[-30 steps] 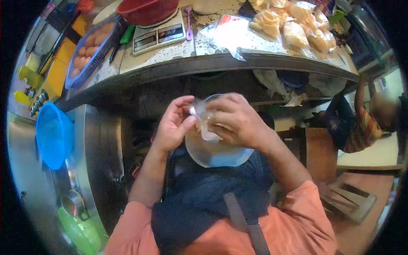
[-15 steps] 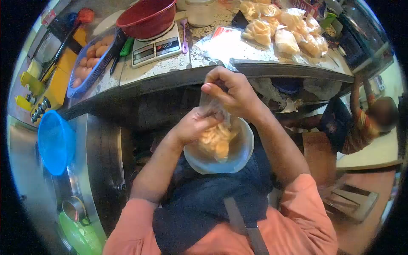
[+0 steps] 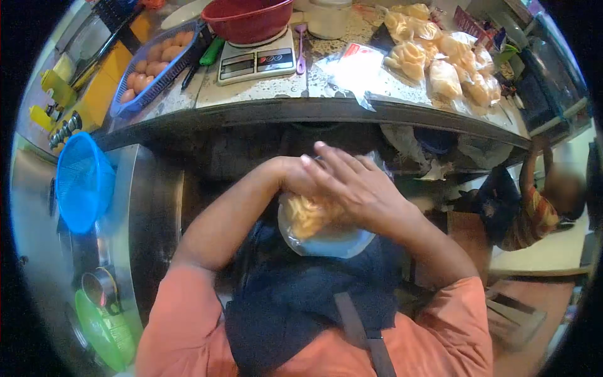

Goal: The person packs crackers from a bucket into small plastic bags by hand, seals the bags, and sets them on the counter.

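Observation:
A clear plastic bag of pale yellow food pieces [image 3: 306, 217] hangs over a whitish bowl [image 3: 336, 247] at my lap. My left hand [image 3: 300, 176] is closed around the upper part of the bag, its fingers mostly hidden. Across it lies my right hand [image 3: 367, 195], palm down with fingers stretched out. Some clear plastic shows beyond the right hand's fingers. Whether the bag rests on the bowl's bottom I cannot tell.
On the counter stand a blue basket of eggs [image 3: 147, 75], a kitchen scale [image 3: 257, 66] under a red basin [image 3: 245, 22], a purple spoon [image 3: 301, 50], plastic bags [image 3: 361, 66] and several filled bags [image 3: 446, 85]. A blue colander [image 3: 85, 182] is left. Another person [image 3: 531, 220] is right.
My right hand has let go of the bag's upper end, opened and come down across my left hand. The bag has tilted leftward. The view has shifted slightly.

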{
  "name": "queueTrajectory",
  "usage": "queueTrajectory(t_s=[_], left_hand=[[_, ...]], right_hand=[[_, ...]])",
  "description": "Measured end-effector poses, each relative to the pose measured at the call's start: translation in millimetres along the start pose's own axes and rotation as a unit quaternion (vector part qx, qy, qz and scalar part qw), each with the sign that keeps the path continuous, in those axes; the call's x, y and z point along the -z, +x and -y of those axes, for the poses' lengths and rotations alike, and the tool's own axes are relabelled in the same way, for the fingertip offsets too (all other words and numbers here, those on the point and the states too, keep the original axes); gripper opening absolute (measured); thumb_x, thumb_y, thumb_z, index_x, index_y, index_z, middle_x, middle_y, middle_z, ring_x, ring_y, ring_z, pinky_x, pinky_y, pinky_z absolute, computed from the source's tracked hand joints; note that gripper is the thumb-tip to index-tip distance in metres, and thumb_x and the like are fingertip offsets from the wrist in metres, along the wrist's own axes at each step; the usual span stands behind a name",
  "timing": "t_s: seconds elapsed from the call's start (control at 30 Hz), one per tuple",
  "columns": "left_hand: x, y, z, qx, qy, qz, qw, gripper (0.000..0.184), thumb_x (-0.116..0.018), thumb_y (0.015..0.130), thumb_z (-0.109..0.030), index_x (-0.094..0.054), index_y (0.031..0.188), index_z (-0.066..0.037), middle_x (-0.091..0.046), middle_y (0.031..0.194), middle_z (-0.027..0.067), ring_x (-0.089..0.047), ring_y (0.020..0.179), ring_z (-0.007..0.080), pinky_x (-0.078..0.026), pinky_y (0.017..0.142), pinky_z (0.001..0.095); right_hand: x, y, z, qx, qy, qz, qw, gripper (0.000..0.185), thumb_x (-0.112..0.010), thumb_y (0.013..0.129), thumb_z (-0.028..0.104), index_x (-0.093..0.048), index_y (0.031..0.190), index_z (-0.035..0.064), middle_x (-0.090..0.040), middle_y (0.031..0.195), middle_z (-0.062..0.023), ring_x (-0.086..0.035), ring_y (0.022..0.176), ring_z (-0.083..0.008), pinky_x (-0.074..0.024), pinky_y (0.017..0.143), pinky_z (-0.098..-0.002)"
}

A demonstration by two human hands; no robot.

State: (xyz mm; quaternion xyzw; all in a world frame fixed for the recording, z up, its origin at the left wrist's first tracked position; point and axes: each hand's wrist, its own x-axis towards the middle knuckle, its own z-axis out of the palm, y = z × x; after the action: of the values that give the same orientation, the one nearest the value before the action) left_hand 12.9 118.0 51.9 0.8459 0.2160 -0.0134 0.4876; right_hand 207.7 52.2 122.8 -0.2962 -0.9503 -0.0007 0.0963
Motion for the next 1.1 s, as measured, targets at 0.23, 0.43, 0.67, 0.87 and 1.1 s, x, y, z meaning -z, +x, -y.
queueTrajectory(t_s=[0.23, 0.43, 0.67, 0.87, 1.1], left_hand=[[15.8, -30.5, -4.4, -0.018, -0.214, 0.004, 0.977, 0.060, -0.082, 0.078, -0.025, -0.057, 0.125, 0.002, -0.068, 0.105, 0.0085, -0.065, 0.094, 0.0177, -0.054, 0.083, 0.0309], [-7.0, -98.6, 15.8, 0.077, -0.429, -0.074, 0.897, 0.062, -0.080, 0.077, -0.007, -0.052, 0.132, 0.002, -0.068, 0.108, 0.0096, -0.065, 0.094, 0.0128, -0.054, 0.086, 0.0292], [-136.0, -12.1, 16.0, -0.057, -0.452, -0.316, 0.832, 0.082, -0.078, 0.084, -0.028, -0.029, 0.147, -0.006, -0.042, 0.141, 0.0123, -0.053, 0.118, 0.0182, -0.047, 0.096, 0.0346], [-104.6, -0.7, -11.2, -0.055, -0.442, -0.415, 0.793, 0.067, -0.065, 0.090, -0.047, -0.048, 0.136, -0.003, -0.057, 0.129, 0.0134, -0.053, 0.120, 0.0233, -0.040, 0.105, 0.0386], [-85.1, -13.4, -0.4, -0.205, -0.477, -0.243, 0.819, 0.068, -0.063, 0.088, -0.055, -0.058, 0.125, 0.002, -0.052, 0.136, 0.0185, -0.049, 0.128, 0.0267, -0.036, 0.109, 0.0399]], right_hand=[[-37.8, -22.8, -17.1, -0.130, 0.083, 0.024, 0.988, 0.033, -0.065, 0.079, 0.022, -0.059, 0.108, 0.0086, -0.068, 0.081, -0.0130, -0.069, 0.076, -0.0313, -0.0545, 0.066, -0.0435], [-52.8, -27.3, -18.2, -0.242, 0.114, 0.051, 0.962, 0.027, -0.069, 0.074, 0.025, -0.066, 0.096, 0.0106, -0.068, 0.087, -0.0155, -0.066, 0.079, -0.0364, -0.0526, 0.070, -0.0473], [-76.7, 0.1, 13.6, -0.282, 0.177, -0.076, 0.940, 0.026, -0.065, 0.078, 0.023, -0.066, 0.102, 0.0138, -0.067, 0.083, -0.0155, -0.066, 0.076, -0.0367, -0.0511, 0.066, -0.0482], [-78.8, -6.3, 15.5, -0.201, 0.167, -0.026, 0.965, 0.024, -0.059, 0.082, 0.018, -0.063, 0.102, 0.0051, -0.067, 0.083, -0.0155, -0.065, 0.079, -0.0376, -0.0514, 0.068, -0.0473], [-77.5, -11.8, 25.3, -0.110, 0.441, 0.002, 0.891, 0.016, -0.056, 0.098, 0.018, -0.061, 0.101, 0.0034, -0.062, 0.097, -0.0096, -0.060, 0.089, -0.0223, -0.0477, 0.080, -0.0352]])
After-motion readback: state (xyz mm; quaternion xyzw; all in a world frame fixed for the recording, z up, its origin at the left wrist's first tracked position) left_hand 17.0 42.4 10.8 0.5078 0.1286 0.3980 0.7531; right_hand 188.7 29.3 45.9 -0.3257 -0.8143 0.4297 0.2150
